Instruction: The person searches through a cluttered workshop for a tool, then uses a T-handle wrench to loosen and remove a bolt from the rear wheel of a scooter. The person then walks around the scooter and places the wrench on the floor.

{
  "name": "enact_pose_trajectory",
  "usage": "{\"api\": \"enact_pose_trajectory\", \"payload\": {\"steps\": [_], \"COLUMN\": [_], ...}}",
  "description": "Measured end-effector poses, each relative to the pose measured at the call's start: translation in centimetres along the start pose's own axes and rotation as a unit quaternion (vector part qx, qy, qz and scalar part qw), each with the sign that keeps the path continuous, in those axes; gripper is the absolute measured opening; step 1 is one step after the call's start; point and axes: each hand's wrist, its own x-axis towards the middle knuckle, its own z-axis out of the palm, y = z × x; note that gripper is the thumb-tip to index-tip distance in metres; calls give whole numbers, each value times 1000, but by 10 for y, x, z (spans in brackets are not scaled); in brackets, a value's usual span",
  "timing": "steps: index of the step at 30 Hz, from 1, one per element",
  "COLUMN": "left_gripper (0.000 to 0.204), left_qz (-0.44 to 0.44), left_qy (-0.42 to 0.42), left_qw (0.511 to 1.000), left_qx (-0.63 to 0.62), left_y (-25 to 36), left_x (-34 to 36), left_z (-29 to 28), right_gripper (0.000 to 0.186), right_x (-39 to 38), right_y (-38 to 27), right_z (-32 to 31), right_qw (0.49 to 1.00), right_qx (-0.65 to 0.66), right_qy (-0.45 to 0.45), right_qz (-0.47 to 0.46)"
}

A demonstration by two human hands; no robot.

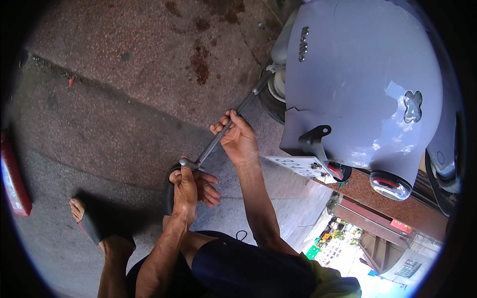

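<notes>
A long grey metal bar wrench with a cross-shaped handle end (pixel 214 141) runs slantwise from low centre up to the wheel (pixel 273 97) of a pale lilac scooter (pixel 362 74). Curled around the middle of its shaft are the fingers of my right hand (pixel 239 139). My left hand (pixel 186 193) is at the near end, thumb pressed on the rounded handle head and the other fingers loosely extended beside it. Where the far tip meets the scooter is partly hidden in shadow by the wheel.
The scooter's licence plate (pixel 300 168), dark bracket (pixel 316 136) and tail lamp (pixel 390 185) jut out at right. My sandalled foot (pixel 89 223) rests on the stone paving. A red-edged object (pixel 16 184) stands at far left. Damp brown stains (pixel 200 64) mark the ground.
</notes>
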Motion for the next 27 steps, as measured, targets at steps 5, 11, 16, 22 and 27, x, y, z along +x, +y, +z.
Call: {"api": "enact_pose_trajectory", "payload": {"steps": [5, 11, 16, 22, 27], "left_gripper": [22, 54, 38, 38, 26], "left_qz": [209, 471, 518, 33, 8], "left_qy": [189, 300, 238, 33, 78], "left_qw": [840, 610, 559, 986, 992], "left_qx": [464, 562, 602, -158, 99], "left_y": [2, -18, -11, -5, -8], "left_x": [-7, -8, 8, 1, -6], "left_z": [-1, -1, 5, 25, 4], "right_gripper": [11, 11, 13, 14, 13], "right_x": [3, 3, 2, 2, -1], "right_y": [-1, -3, -3, -3, -9], "right_z": [-8, 1, -6, -8, -2], "right_qw": [999, 999, 998, 1000, 998], "right_qx": [-16, -23, -21, 13, -41], "right_qy": [25, 41, 59, 28, 48], "right_qz": [-14, -17, -23, -4, -5]}}
